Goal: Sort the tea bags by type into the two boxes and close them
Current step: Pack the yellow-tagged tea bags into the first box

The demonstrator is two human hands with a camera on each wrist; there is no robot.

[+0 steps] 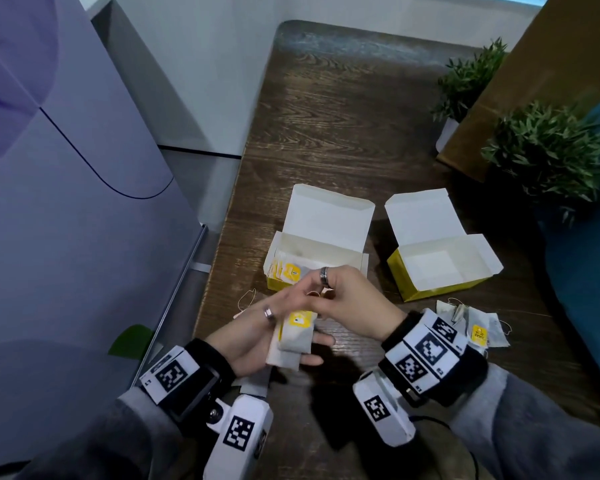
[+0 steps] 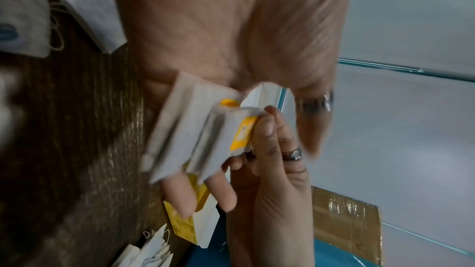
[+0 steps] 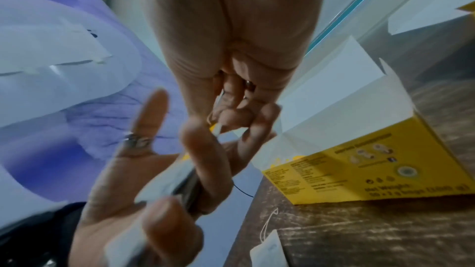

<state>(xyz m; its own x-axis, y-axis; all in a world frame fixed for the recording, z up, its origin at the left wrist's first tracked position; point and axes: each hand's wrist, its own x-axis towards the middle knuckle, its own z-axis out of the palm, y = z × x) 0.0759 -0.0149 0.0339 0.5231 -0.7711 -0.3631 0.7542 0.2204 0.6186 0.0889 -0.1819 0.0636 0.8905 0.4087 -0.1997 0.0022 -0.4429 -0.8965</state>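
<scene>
Holding stock, item by item, as your cameras show it:

Left hand [image 1: 257, 337]: yours, palm up above the near edge of the wooden table [image 1: 343, 133], fingers curled under a small stack of tea bags [image 1: 293, 341]. Top bag of the stack carries a yellow tag. A ring sits on one finger.

Right hand [image 1: 347, 299]: yours, reaching across to the top of that stack, fingertips pinching at the upper end of the bags, by the yellow tag. Ring on one finger. The wrist views are blurred; whether you pinch a tag, a string or a bag's edge cannot be told.

Left box [image 1: 291, 244]: yellow, lid flap standing open, on the table just beyond your hands. Contains several tea bags with yellow tags, gathered at its left end.

Right box [image 1: 440, 268]: yellow, lid flap open, beside the left box and apart from it. White interior showing.

Loose tea bags [image 1: 478, 323]: a small pile on the table, right of your right wrist and near the front of the right box; one shows a yellow tag.

Potted plants [image 1: 548, 150]: two, at the table's right side, with a brown paper bag [image 1: 520, 81] between them.
</scene>
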